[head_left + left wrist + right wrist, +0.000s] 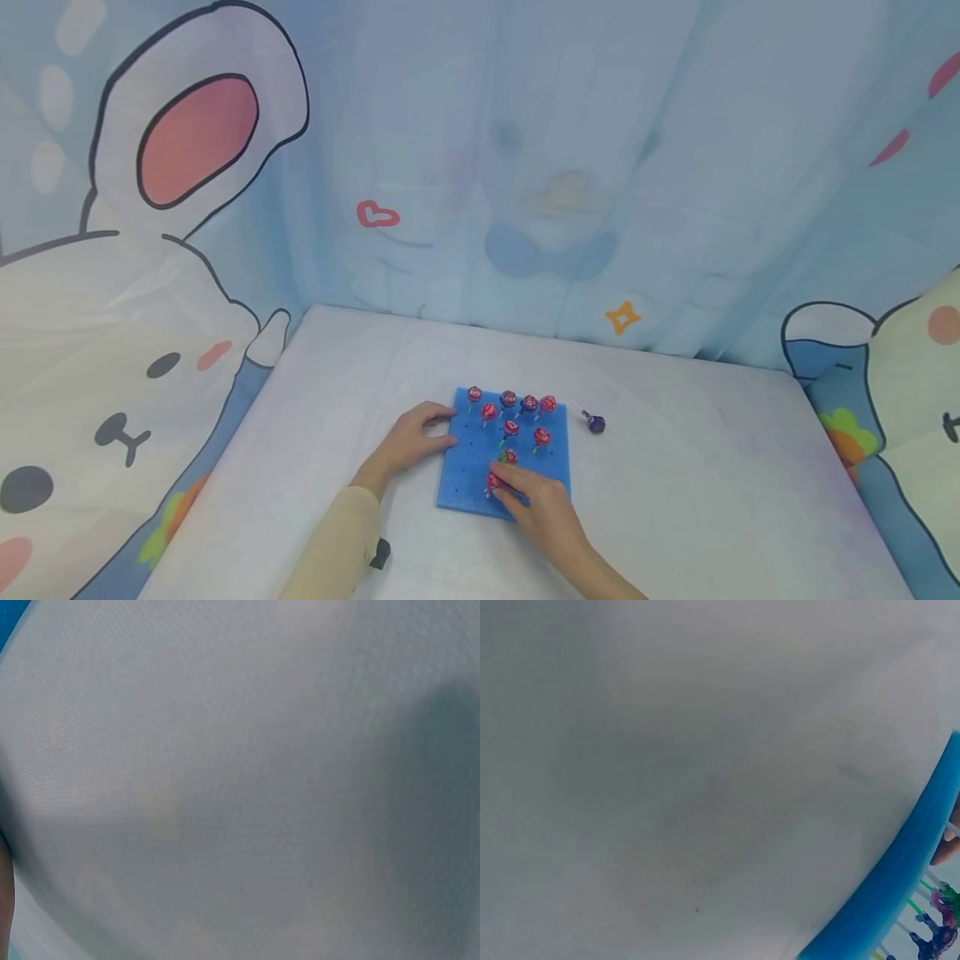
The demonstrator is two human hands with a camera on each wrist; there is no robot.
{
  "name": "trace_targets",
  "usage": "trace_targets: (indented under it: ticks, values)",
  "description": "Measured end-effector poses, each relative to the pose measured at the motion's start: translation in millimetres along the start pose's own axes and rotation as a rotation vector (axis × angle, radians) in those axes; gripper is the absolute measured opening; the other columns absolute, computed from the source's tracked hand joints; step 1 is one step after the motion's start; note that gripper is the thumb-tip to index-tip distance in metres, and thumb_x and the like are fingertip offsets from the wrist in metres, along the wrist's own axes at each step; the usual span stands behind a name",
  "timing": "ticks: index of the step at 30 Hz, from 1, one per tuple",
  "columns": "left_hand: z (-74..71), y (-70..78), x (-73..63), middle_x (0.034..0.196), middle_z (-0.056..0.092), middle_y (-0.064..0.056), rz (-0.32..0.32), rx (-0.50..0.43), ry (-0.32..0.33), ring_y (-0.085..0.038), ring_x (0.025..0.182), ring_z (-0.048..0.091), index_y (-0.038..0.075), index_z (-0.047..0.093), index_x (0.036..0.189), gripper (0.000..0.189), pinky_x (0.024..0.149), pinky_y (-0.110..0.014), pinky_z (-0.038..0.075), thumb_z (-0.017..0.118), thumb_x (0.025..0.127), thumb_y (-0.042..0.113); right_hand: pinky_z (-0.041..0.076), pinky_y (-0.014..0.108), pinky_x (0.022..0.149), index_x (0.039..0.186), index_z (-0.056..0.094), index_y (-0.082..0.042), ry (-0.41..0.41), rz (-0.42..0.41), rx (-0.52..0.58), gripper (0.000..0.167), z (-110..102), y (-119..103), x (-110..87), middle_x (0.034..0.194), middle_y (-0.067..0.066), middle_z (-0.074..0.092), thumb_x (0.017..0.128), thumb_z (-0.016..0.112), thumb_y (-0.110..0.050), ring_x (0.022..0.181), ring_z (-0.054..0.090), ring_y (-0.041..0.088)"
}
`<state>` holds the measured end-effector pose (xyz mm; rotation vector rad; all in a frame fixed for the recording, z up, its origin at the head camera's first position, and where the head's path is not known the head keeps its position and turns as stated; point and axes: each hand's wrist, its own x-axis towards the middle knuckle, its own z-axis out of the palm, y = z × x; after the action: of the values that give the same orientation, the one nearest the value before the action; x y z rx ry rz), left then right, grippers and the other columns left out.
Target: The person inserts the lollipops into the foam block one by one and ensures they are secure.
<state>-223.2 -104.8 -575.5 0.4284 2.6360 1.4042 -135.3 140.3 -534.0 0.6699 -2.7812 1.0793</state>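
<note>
A blue foam board (461, 475) with small holes lies on the table. Several wrapped lollipops, red ones (542, 437) and dark purple ones (530, 404), stand on it by their sticks, mostly toward the far side. Over the board's near part, my right hand (543, 508) pinches a red lollipop (492, 482) between thumb and fingers. Whether its stick is in a hole cannot be made out. My left hand (411, 437) touches the board's left edge with spread thumb and fingers. In the right wrist view, the board's edge (900, 862) and some lollipops (934, 941) show at the corner.
A single dark purple lollipop (596, 423) lies on the white table (697, 467), right of the board. A small dark object (381, 553) shows beside the left sleeve. Printed cloth curtains (450, 167) stand behind and at both sides.
</note>
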Motion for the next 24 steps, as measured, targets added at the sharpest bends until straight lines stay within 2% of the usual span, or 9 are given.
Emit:
trace_targets:
  ticks: [5, 16, 24]
  values:
    - [0.2, -1.9, 1.0, 0.130, 0.060, -0.002, 0.007, 0.000, 0.002, -0.021, 0.126, 0.052, 0.014, 0.061, 0.131, 0.046, 0.107, -0.043, 0.042, 0.072, 0.089, 0.031, 0.054, 0.038, 0.090, 0.120, 0.070, -0.009, 0.015, -0.013, 0.014, 0.035, 4, -1, 1.1, 0.119, 0.002, 0.069, 0.085, 0.075, -0.012, 0.112, 0.064, 0.020]
    - [-0.5, -2.0, 0.9, 0.130, 0.060, -0.001, 0.013, -0.006, 0.008, -0.021, 0.126, 0.052, 0.014, 0.061, 0.130, 0.046, 0.107, -0.043, 0.042, 0.073, 0.088, 0.030, 0.054, 0.035, 0.091, 0.122, 0.069, -0.007, -0.010, -0.030, -0.034, 0.035, 7, -6, 4.2, 0.121, 0.004, 0.068, 0.088, 0.073, -0.014, 0.115, 0.063, 0.021]
    - [0.3, -2.5, 1.4, 0.130, 0.060, -0.001, 0.007, 0.000, 0.005, -0.021, 0.126, 0.052, 0.015, 0.061, 0.130, 0.046, 0.108, -0.043, 0.041, 0.073, 0.089, 0.031, 0.054, 0.034, 0.090, 0.121, 0.069, -0.008, 0.004, -0.084, -0.045, 0.034, 11, -4, 4.3, 0.121, 0.003, 0.068, 0.087, 0.073, -0.013, 0.114, 0.063, 0.019]
